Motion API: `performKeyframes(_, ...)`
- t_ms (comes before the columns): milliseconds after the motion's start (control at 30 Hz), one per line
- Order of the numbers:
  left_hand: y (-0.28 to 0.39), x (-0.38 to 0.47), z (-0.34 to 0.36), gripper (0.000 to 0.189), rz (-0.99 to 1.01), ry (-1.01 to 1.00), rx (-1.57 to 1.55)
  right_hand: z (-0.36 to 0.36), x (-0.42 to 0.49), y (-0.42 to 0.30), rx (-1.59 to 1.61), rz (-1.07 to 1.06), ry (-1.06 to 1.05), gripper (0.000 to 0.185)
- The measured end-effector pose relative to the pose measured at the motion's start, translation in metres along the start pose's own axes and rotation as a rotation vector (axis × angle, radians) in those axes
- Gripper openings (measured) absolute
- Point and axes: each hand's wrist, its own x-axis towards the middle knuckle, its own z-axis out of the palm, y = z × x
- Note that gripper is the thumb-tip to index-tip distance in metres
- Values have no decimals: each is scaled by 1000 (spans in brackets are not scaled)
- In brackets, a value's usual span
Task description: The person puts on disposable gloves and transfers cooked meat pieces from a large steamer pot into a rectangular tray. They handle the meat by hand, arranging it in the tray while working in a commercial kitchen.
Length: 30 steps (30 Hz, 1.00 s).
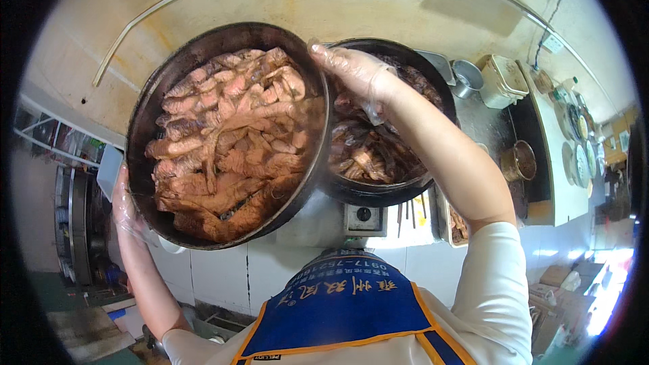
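Note:
A large round dark metal pan (142, 106) is held up in front of me, its inside tilted towards the camera. Overlapping strips of cooked brown meat (233, 137) cover most of its bottom. My left hand (125, 205), in a clear plastic glove, grips the pan's left side, with some fingers hidden behind it. At the upper right rim, my right hand (355, 71) holds on in another clear glove. Behind and to the right, a second dark round pan (377, 196) contains darker, glossy meat (367, 157); the held pan and my right arm cover part of it.
A control box with a black knob (364, 218) sits below the second pan. Near my right elbow is a tray of meat pieces (459, 228). Further right stand a metal pot (467, 78), a plastic tub (502, 83), a stained can (518, 160) and several plates (581, 165).

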Motion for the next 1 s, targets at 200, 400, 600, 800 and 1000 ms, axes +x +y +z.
performKeyframes(200,13,-1,14,45,76,5,14,2,10,7,4,38,48,84)
performKeyframes(400,23,1,17,50,29,-23,85,-4,2,17,68,57,-4,82)
performKeyframes(600,20,-4,27,43,28,-53,-7,-37,12,0,-583,18,82,80)
performKeyframes(800,24,-11,34,47,43,-35,-20,-103,13,10,-798,-73,392,58)
performKeyframes(1000,22,-2,27,49,49,-59,15,-53,15,39,-1182,76,119,74)
